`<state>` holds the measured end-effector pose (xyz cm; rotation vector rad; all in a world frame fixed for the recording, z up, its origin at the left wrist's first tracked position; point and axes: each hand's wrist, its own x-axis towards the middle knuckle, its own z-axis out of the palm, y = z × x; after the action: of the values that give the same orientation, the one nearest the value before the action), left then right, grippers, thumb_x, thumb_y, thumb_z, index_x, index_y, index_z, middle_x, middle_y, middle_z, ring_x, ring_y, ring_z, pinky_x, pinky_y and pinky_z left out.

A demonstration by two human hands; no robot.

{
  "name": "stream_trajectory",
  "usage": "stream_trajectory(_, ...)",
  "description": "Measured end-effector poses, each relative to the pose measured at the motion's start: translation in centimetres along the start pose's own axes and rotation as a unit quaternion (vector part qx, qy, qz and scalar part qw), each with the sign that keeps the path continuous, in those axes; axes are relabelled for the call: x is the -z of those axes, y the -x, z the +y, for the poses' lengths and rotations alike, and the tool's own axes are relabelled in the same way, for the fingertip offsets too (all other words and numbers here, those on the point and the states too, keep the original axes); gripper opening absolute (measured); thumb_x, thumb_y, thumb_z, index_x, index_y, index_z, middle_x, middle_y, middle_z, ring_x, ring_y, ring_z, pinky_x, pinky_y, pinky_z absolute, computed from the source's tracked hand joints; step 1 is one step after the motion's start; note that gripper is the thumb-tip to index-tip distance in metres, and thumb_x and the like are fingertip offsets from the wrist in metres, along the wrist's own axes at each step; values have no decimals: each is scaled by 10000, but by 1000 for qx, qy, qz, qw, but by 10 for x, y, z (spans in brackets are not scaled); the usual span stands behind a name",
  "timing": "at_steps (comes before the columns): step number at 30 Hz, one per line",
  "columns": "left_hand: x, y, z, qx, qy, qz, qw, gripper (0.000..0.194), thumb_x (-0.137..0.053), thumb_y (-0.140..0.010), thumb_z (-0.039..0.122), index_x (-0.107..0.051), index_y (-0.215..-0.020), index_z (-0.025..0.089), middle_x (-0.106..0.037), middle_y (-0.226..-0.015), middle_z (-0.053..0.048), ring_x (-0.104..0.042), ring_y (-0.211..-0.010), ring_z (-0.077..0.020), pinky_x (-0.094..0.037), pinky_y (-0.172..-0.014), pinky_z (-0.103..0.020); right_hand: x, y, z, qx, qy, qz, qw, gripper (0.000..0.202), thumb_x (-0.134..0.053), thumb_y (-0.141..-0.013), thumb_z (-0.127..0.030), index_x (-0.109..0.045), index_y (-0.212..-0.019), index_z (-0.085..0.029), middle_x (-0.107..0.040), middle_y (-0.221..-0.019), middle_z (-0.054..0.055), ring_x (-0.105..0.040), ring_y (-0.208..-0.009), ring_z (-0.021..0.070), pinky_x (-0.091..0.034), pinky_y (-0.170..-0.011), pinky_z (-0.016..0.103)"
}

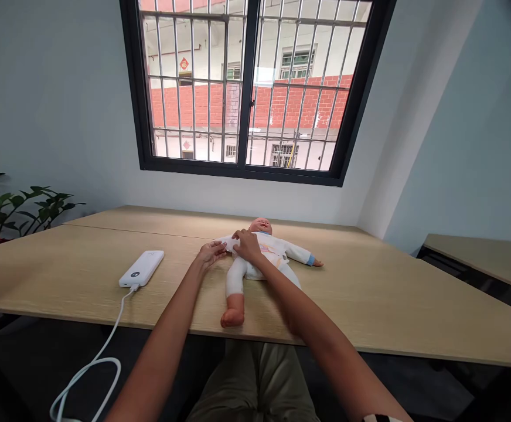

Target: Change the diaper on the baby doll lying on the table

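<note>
A baby doll point(273, 249) lies on its back on the table, head toward the window. It wears a white top with a coloured print and blue cuff, and white leggings. One bare foot point(232, 313) points toward me. My left hand point(213, 253) is at the doll's outstretched arm on the left, fingers closed about its white sleeve point(228, 240). Over the same side of the chest, my right hand point(247, 245) bends its fingers onto the top near the shoulder. The fingertips partly hide the cloth, and the doll's hand on that side is hidden.
A white power bank point(142, 268) lies left on the wooden table point(370, 293), its white cable point(117, 322) hanging over the front edge. A plant point(22, 208) stands at the far left. Behind the table is a barred window point(244, 88); another table point(479, 252) is at the right.
</note>
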<state>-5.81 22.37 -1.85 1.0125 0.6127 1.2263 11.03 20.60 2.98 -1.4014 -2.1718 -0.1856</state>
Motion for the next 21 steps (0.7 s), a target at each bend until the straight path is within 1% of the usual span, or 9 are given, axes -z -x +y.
stream_trajectory(2,0,0,0,6,11,-6,1000,303,-849,-605,170,-650,-821,94,-706,-774,-50,-648,-656,-111,-537,-705,-250,-1,2,-2,65,-9,6,998,205,-584,-796,-257,-609,-993,-207,-647,-1064,55,-537,-1062,212,-303,-993,360)
stream_trajectory(4,-1,1,0,10,19,-12,1000,287,-841,-618,175,-661,-826,95,-712,-790,-54,-651,-669,-115,-538,-709,-250,-3,2,-3,86,-15,1,996,184,-594,-816,-309,-611,-972,-212,-662,-1008,39,-540,-1041,211,-269,-1031,388)
stream_trajectory(8,-3,2,1,17,34,-17,999,264,-825,-634,164,-674,-839,94,-724,-824,-67,-670,-725,-139,-545,-749,-265,-6,2,-3,73,-32,-10,997,108,-549,-851,-215,-620,-933,-207,-686,-900,23,-558,-974,193,-271,-1025,379)
stream_trajectory(10,-3,2,1,22,39,-13,999,248,-810,-644,138,-677,-848,90,-727,-827,-71,-676,-734,-146,-549,-746,-263,-6,2,-3,67,-43,-13,997,99,-550,-853,-195,-627,-914,-206,-692,-894,26,-563,-964,189,-300,-987,351)
stream_trajectory(12,-2,2,1,28,42,-2,999,215,-790,-668,121,-675,-847,91,-727,-809,-71,-680,-725,-152,-554,-718,-260,-5,2,-2,58,-60,-17,996,97,-574,-848,-210,-631,-926,-209,-696,-897,21,-570,-939,182,-333,-920,315)
stream_trajectory(16,3,-1,-1,38,48,37,997,104,-729,-750,110,-655,-822,114,-703,-696,-31,-654,-605,-119,-542,-609,-226,-5,2,0,15,-66,1,998,117,-560,-853,-203,-630,-947,-203,-694,-894,13,-578,-906,164,-341,-818,270)
stream_trajectory(19,4,-2,-2,50,48,59,996,76,-707,-776,102,-640,-800,128,-674,-625,-7,-620,-527,-103,-527,-561,-219,-7,1,0,-62,-30,24,997,168,-498,-854,-151,-634,-944,-192,-695,-909,33,-581,-927,174,-332,-811,279)
stream_trajectory(21,4,-1,-1,60,46,59,995,90,-717,-768,105,-636,-795,131,-679,-641,-15,-634,-545,-118,-539,-581,-235,-8,0,0,-116,9,31,993,198,-477,-851,-146,-648,-944,-177,-698,-937,67,-576,-968,204,-334,-821,302)
